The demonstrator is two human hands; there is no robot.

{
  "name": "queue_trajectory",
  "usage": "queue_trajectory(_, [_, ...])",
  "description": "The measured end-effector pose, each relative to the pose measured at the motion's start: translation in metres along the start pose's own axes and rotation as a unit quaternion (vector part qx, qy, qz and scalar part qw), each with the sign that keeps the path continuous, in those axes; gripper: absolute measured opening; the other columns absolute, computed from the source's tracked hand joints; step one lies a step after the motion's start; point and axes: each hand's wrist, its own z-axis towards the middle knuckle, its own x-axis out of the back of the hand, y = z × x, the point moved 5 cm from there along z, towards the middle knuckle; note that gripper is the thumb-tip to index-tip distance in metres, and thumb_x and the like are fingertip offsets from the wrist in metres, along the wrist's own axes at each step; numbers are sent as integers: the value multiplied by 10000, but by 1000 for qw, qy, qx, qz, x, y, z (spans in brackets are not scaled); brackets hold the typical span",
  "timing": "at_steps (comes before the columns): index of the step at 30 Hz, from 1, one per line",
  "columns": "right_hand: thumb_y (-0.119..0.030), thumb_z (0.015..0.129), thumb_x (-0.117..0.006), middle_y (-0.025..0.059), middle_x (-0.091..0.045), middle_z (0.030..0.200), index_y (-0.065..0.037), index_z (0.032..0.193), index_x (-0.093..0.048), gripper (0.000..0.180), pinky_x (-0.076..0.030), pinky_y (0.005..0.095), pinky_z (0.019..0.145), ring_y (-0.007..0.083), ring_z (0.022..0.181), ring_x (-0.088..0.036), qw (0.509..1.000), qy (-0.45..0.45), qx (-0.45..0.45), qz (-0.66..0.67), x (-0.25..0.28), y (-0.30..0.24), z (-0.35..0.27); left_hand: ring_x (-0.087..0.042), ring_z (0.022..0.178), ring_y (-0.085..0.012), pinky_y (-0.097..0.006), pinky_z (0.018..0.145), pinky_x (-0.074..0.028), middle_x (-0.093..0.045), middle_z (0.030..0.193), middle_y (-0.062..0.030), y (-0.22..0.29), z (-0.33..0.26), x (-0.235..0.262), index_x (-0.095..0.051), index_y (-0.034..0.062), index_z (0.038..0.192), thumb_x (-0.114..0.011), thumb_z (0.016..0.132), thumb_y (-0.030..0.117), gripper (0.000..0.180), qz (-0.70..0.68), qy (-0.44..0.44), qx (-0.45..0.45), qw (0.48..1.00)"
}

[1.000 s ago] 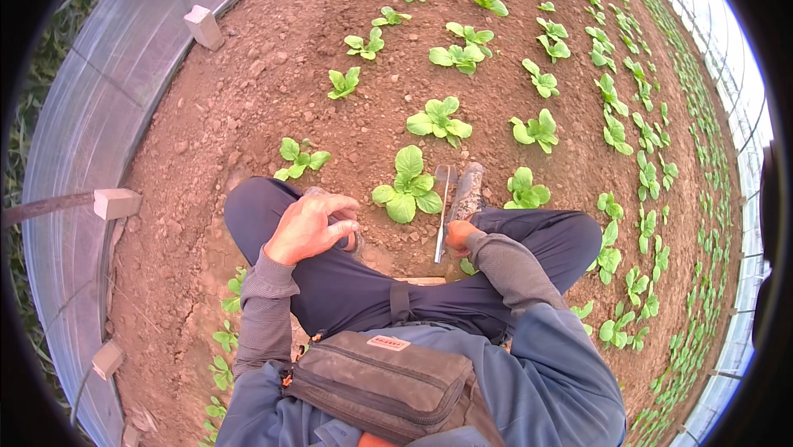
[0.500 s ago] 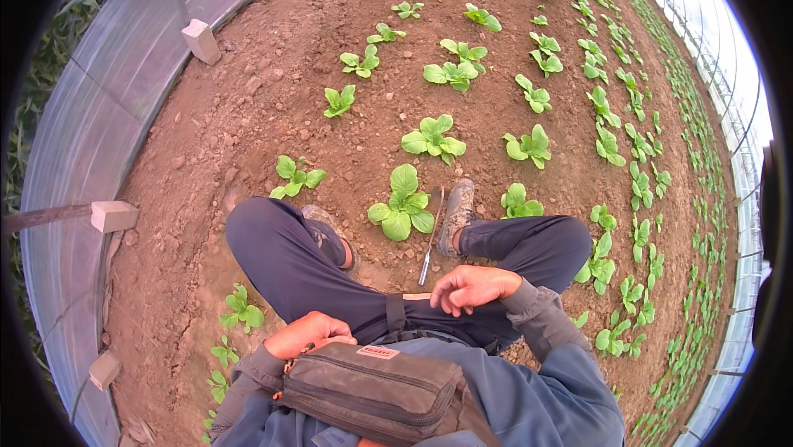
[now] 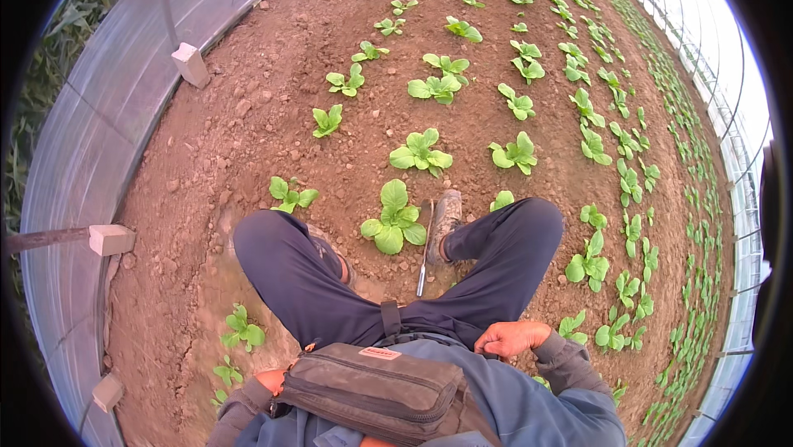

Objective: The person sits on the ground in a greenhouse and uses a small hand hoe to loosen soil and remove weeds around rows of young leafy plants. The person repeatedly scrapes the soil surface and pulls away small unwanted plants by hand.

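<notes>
My right hand (image 3: 510, 338) rests at my right hip with its fingers curled in against the jacket hem and the top of the dark trousers (image 3: 516, 261). Whatever it grips there is hidden. Only the back of my left hand (image 3: 271, 380) shows, beside the left end of the brown waist bag (image 3: 372, 385); its fingers are out of sight. Between my shoes, a slim hand tool (image 3: 422, 276) with a silvery handle lies on the soil, apart from both hands. A broad-leaved green seedling (image 3: 393, 220) grows just left of it.
Rows of leafy seedlings (image 3: 435, 88) run away across brown soil (image 3: 248, 108). Along the left stands a plastic-film wall (image 3: 91, 149) with pale blocks (image 3: 111, 240) at its foot. Another film wall (image 3: 735, 199) curves up at the right. My right shoe (image 3: 446, 220) is close to the tool.
My right hand has drawn back from above the right thigh to the hip. My left hand has slid left, behind the bag's end. My right knee has come inward, and the view has shifted slightly.
</notes>
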Motion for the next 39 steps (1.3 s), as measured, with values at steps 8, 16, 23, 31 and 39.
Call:
queue_trajectory(8, [-73, 946, -515, -19, -694, 912, -19, 1153, -699, 282, -540, 278, 649, 87, 768, -622, 999, 7, 1, 43, -16, 18, -4, -644, 773, -186, -334, 719, -515, -704, 865, -90, -29, -24, 4, -726, -14, 987, -639, 985, 200, 231, -43, 54, 21, 997])
queue_trajectory(16, [-206, 917, -675, -64, -622, 700, -12, 840, -721, 213, -450, 278, 565, 54, 637, -531, 995, 88, -36, -32, -32, 1, -21, -646, 776, -187, -334, 719, -516, -704, 867, -90, -42, -26, 9, -727, -15, 990, -639, 981, 189, 222, -65, 76, 30, 995])
queue_trajectory(23, [-229, 946, -642, 54, -733, 851, 26, 970, -738, 274, -610, 306, 652, 136, 752, -696, 996, 80, -30, 9, -39, 28, -14, -647, 778, -188, -335, 720, -516, -705, 869, -91, -48, -27, 17, -727, -15, 992, -640, 978, 180, 214, -69, 90, 34, 993])
queue_trajectory(31, [-239, 938, -674, 33, -725, 875, 33, 998, -732, 284, -618, 315, 716, 105, 799, -675, 998, 55, -26, -2, -35, 6, -27, -648, 780, -188, -335, 720, -517, -705, 872, -91, -53, -34, 18, -728, -15, 995, -640, 974, 168, 205, -85, 102, 43, 990])
queue_trajectory(39, [-103, 922, -630, 27, -689, 1069, -2, 1218, -638, 313, -574, 326, 835, 115, 965, -644, 992, -56, 47, 102, -28, 35, -13, -649, 782, -189, -335, 720, -517, -706, 874, -92, -41, -36, 22, -729, -16, 998, -641, 970, 157, 196, -86, 111, 59, 988])
